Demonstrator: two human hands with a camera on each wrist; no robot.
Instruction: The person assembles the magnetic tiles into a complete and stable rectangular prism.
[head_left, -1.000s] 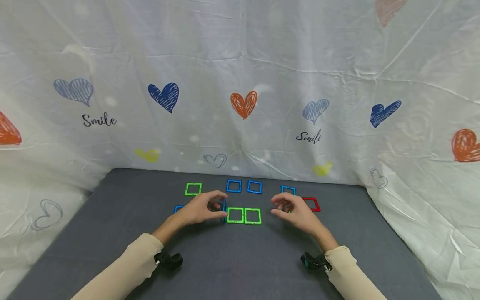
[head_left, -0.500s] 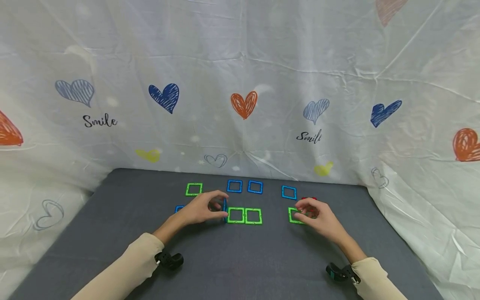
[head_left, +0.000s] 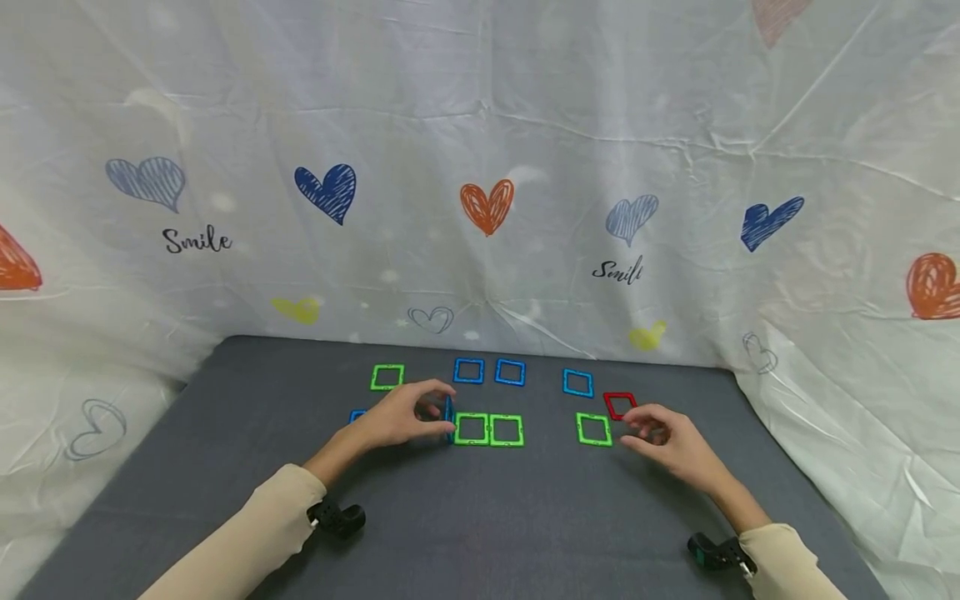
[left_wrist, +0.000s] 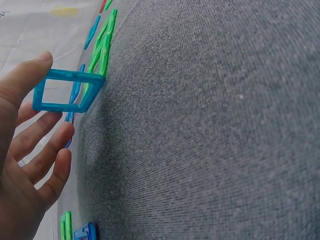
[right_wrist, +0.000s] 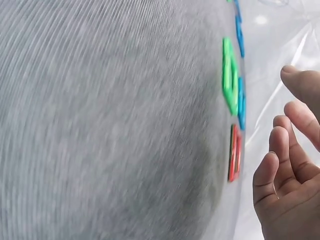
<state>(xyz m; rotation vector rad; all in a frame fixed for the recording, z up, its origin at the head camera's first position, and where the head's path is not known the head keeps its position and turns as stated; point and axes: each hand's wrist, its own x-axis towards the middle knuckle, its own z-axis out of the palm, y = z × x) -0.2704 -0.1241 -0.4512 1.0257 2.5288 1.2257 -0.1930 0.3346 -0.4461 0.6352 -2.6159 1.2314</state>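
Note:
My left hand [head_left: 401, 417] pinches a blue square magnetic tile [left_wrist: 70, 106] between thumb and fingers. That tile stands upright at the left edge of a green square tile [head_left: 472, 429], which lies flat. A second green tile [head_left: 507, 431] lies against the first one's right side. Over on the right, my right hand [head_left: 671, 442] hovers above the cloth with loosely bent fingers and holds nothing. Nearest to it are a lone green tile [head_left: 594, 429] and a red tile [head_left: 618, 405], both flat; fingertips slightly overlap the red one in the head view.
Along the back lie a green tile [head_left: 387, 377], two blue tiles [head_left: 468, 371] side by side and another blue tile [head_left: 578, 383]. Partly behind the left hand is a blue tile [head_left: 357, 415]. A printed white curtain [head_left: 555, 250] rises behind the grey table [head_left: 480, 517].
My right hand has moved right, from near the paired green tiles to beside the red tile, uncovering the lone green tile. The left hand and its blue tile have stayed in place.

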